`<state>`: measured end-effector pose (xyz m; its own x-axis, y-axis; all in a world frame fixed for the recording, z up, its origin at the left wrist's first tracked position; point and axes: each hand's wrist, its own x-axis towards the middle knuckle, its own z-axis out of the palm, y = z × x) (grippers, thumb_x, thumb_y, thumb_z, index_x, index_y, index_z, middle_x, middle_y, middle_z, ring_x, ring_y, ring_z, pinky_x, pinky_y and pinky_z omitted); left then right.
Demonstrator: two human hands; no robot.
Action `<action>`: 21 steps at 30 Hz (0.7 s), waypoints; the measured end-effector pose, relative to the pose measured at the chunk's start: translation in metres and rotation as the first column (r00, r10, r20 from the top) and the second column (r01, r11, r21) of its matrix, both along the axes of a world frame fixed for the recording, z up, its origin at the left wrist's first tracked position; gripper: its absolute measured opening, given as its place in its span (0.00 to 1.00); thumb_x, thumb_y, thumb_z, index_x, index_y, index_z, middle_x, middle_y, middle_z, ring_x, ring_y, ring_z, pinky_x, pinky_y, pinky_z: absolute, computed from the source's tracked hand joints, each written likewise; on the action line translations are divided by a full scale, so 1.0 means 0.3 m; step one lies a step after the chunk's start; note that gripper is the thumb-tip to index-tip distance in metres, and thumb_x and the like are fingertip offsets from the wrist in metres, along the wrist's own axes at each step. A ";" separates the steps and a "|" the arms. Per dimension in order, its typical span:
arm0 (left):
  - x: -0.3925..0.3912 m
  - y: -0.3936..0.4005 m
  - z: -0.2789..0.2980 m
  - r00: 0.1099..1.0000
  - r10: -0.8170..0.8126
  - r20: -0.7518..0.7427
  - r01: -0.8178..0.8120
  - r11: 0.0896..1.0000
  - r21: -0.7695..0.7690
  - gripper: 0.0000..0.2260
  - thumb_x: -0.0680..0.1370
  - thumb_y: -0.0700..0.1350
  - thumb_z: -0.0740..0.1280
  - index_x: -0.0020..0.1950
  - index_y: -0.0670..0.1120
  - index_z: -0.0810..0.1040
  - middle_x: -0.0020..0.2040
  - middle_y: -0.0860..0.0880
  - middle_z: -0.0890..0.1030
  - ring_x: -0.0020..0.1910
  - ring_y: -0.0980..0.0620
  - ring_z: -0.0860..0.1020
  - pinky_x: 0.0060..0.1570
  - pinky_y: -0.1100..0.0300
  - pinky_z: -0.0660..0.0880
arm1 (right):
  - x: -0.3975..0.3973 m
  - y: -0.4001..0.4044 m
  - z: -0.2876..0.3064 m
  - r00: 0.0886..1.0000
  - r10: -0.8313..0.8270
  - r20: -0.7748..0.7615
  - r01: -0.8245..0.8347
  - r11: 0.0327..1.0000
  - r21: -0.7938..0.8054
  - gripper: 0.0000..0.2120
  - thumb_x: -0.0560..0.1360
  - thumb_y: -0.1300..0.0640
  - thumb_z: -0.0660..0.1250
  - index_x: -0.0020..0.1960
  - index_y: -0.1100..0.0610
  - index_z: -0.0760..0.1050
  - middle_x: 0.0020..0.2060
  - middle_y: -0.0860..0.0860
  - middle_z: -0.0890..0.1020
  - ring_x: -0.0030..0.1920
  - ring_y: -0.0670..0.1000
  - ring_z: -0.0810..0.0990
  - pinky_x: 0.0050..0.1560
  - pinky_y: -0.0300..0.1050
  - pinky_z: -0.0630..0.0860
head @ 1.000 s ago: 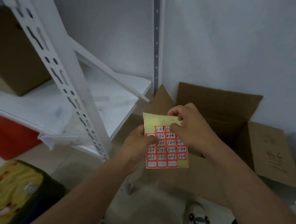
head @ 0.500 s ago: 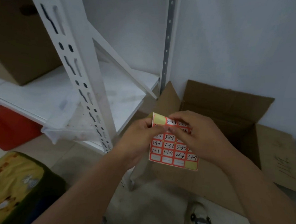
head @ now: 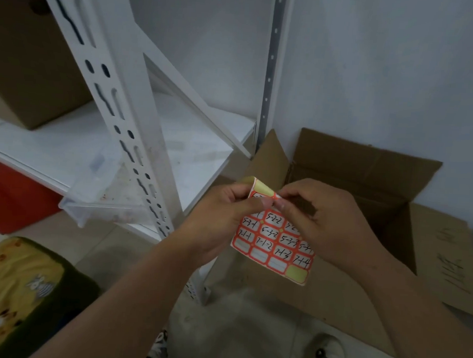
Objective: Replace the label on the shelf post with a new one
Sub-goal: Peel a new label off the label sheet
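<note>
The label sheet (head: 274, 243) bears handwritten codes: 5-2-2 in an upper row, 5-3-1, 5-3-2 and 5-3-3 below, then 7-1-1, 7-1-2, 7-1-3 and 7-1-4 towards its bottom edge. Black writing on the cardboard box (head: 443, 263) flap cannot be read.

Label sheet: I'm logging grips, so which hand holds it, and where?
Both. The left hand grips the label sheet at its top left edge; the right hand pinches near the curled top.
</note>
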<state>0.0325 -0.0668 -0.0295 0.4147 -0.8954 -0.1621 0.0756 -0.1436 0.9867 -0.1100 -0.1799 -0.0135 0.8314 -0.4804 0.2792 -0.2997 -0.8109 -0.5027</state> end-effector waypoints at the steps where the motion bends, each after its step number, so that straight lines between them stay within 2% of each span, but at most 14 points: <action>1: -0.002 0.001 0.000 1.000 -0.004 0.012 0.004 1.000 -0.004 0.09 0.77 0.47 0.67 0.52 0.45 0.83 0.48 0.45 0.85 0.48 0.45 0.84 0.56 0.46 0.78 | -0.003 0.000 -0.002 1.000 0.004 0.003 -0.004 1.000 -0.030 0.11 0.77 0.46 0.61 0.52 0.49 0.77 0.42 0.41 0.77 0.41 0.41 0.77 0.41 0.30 0.72; 4: -0.011 0.003 0.000 0.999 -0.015 0.039 0.016 1.000 -0.014 0.13 0.74 0.50 0.68 0.53 0.45 0.83 0.48 0.46 0.85 0.49 0.45 0.84 0.58 0.43 0.77 | -0.016 -0.001 0.002 1.000 0.011 0.005 -0.010 0.998 -0.066 0.11 0.77 0.47 0.63 0.53 0.52 0.79 0.43 0.45 0.78 0.40 0.41 0.76 0.41 0.31 0.71; 7: -0.024 0.007 -0.003 0.999 -0.030 0.038 0.031 0.999 -0.015 0.12 0.75 0.50 0.67 0.54 0.45 0.83 0.49 0.45 0.85 0.49 0.45 0.84 0.58 0.44 0.77 | -0.033 0.002 0.009 1.000 0.010 -0.017 -0.011 0.999 -0.049 0.11 0.77 0.47 0.63 0.54 0.51 0.78 0.43 0.42 0.77 0.40 0.40 0.76 0.41 0.31 0.71; 15: -0.052 -0.004 -0.003 0.999 0.013 0.042 -0.009 0.997 -0.078 0.11 0.71 0.49 0.69 0.49 0.45 0.82 0.44 0.47 0.85 0.45 0.47 0.84 0.52 0.50 0.79 | -0.057 0.023 0.025 1.000 -0.003 0.009 0.002 0.999 0.032 0.07 0.78 0.50 0.64 0.52 0.50 0.78 0.41 0.41 0.79 0.40 0.41 0.79 0.41 0.31 0.74; 21: -0.070 -0.009 0.001 0.996 0.037 0.084 -0.028 0.993 -0.111 0.12 0.71 0.51 0.69 0.48 0.46 0.83 0.44 0.47 0.85 0.44 0.47 0.84 0.53 0.49 0.79 | -0.067 0.029 0.030 0.997 -0.042 0.068 0.032 0.990 0.137 0.07 0.78 0.50 0.64 0.49 0.49 0.79 0.39 0.38 0.79 0.39 0.40 0.81 0.38 0.28 0.76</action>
<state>0.0115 -0.0695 -0.0290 0.4519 -0.8917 -0.0265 -0.0070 -0.0332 0.9994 -0.1300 -0.1711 -0.0045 0.7927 -0.5481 0.2667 -0.2883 -0.7226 -0.6283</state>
